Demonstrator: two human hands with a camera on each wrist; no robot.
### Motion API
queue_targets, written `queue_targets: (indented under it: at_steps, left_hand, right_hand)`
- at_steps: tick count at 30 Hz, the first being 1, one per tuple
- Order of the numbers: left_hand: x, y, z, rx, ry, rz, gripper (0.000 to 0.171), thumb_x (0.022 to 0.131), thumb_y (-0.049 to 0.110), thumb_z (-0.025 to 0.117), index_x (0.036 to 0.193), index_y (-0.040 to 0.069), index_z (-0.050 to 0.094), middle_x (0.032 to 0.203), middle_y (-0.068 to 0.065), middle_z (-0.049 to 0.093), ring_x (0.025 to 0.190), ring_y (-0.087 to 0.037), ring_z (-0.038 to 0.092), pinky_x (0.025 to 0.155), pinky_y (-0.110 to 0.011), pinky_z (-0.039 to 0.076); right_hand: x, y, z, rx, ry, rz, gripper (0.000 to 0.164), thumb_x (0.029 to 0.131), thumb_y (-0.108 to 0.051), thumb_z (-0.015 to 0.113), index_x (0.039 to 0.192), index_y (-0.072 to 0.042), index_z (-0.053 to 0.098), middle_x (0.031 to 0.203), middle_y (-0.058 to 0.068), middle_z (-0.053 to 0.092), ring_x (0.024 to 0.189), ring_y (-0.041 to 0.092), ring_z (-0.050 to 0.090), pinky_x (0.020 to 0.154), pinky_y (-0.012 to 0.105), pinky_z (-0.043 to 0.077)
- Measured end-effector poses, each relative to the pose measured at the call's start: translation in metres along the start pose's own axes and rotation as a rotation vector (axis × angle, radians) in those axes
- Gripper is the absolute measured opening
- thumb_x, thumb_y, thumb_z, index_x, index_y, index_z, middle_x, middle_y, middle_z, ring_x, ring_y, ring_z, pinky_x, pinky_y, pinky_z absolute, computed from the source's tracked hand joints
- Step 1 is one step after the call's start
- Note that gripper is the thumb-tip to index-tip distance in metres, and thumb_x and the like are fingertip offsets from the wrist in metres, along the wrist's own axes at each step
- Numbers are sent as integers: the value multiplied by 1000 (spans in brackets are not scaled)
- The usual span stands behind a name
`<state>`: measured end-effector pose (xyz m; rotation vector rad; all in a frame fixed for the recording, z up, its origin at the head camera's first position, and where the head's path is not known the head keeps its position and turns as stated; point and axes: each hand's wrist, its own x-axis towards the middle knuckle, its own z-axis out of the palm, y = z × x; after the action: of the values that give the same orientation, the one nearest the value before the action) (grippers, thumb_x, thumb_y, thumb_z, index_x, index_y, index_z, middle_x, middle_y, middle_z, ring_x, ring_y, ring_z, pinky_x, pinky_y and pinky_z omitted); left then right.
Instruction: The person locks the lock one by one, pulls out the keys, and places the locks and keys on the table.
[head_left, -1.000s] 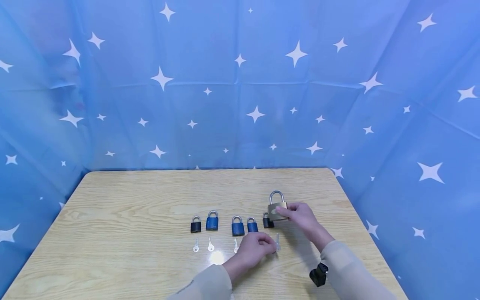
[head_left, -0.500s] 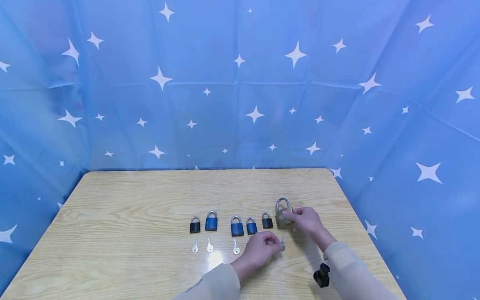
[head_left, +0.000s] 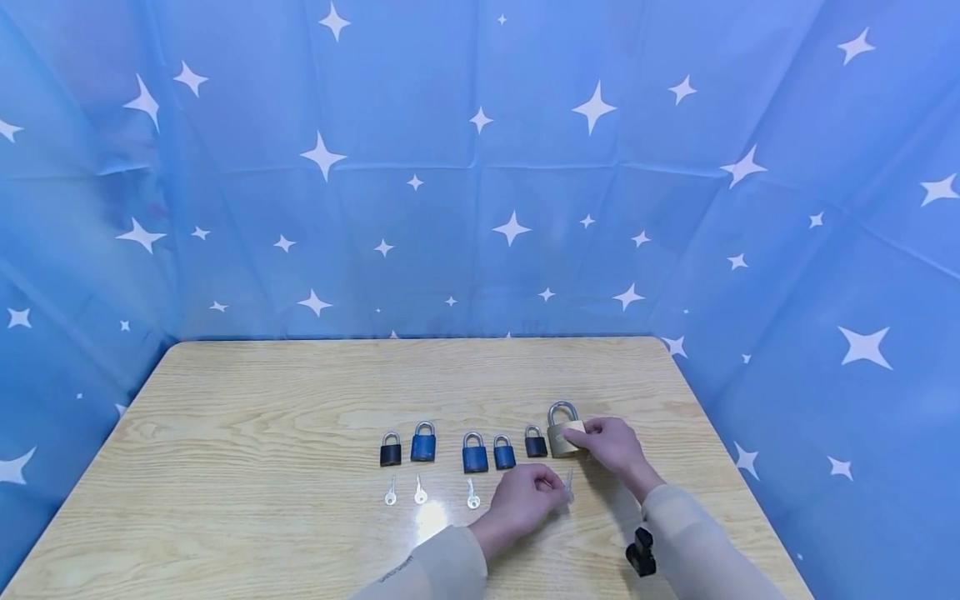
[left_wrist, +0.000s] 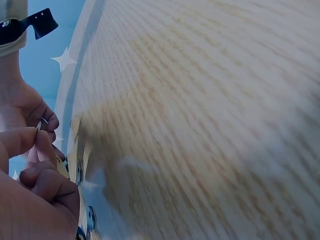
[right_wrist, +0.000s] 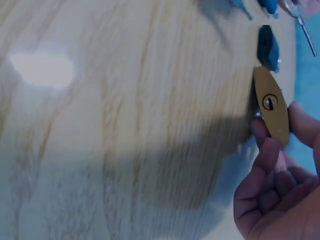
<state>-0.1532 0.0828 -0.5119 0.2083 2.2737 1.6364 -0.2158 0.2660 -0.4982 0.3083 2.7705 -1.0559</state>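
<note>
A brass padlock (head_left: 566, 438) with a steel shackle stands at the right end of a row of padlocks. My right hand (head_left: 613, 444) grips its right side between thumb and fingers. In the right wrist view, the keyhole in the end of the brass padlock (right_wrist: 271, 107) faces the camera. Just nearer to me, my left hand (head_left: 525, 498) pinches a small silver key (head_left: 569, 483) by its head, with the blade pointing away from me. The key is apart from the brass padlock. Beside that padlock sits a small black padlock (head_left: 536, 447).
Further left in the row are two blue padlocks (head_left: 475, 458) (head_left: 504, 456), then another blue padlock (head_left: 423, 448) and a black padlock (head_left: 391, 455). Three silver keys lie before them, one key (head_left: 473, 495) nearest my left hand. A starry blue curtain (head_left: 420, 208) surrounds the wooden table (head_left: 247, 500).
The brass padlock has come down and right in my right hand, uncovering the black padlock beside it. My left hand has shifted slightly right with the key.
</note>
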Motion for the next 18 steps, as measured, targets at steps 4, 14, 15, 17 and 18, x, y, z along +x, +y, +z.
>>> queue_targets:
  at_steps: [4, 14, 15, 17, 18]
  left_hand:
    - [1, -1, 1, 17, 3, 1, 9, 80, 23, 76, 79, 16, 70, 65, 10, 64, 60, -3, 52, 58, -22, 39]
    - [4, 0, 5, 71, 7, -31, 11, 78, 26, 78, 74, 19, 70, 65, 10, 67, 61, -3, 54, 59, -23, 41]
    - [5, 0, 6, 80, 8, -40, 11, 77, 27, 78, 74, 20, 70, 66, 11, 67, 62, -3, 54, 60, -23, 42]
    - [7, 2, 7, 104, 20, -45, 12, 77, 27, 79, 73, 21, 70, 66, 12, 65, 64, -3, 54, 61, -24, 42]
    - [9, 3, 8, 118, 28, -49, 12, 77, 27, 79, 71, 21, 70, 67, 13, 65, 65, -3, 54, 61, -24, 42]
  right_hand:
    - [-1, -1, 0, -82, 24, -20, 44, 87, -41, 69, 61, -15, 45, 54, -6, 36, 56, 12, 36, 56, 26, 29]
    - [-2, 1, 1, -154, 46, 33, 40, 84, -51, 69, 74, -12, 70, 67, -2, 59, 62, 15, 47, 55, 28, 33]
    - [-2, 1, 1, -156, 46, 34, 40, 84, -51, 69, 74, -12, 70, 69, -2, 60, 62, 15, 47, 56, 28, 33]
    - [-1, 2, 2, -160, 52, 37, 39, 84, -51, 69, 74, -13, 70, 69, -2, 61, 63, 15, 48, 56, 28, 33]
    - [0, 2, 2, -161, 54, 39, 39, 84, -51, 69, 74, -13, 70, 69, -2, 61, 63, 15, 48, 56, 28, 33]
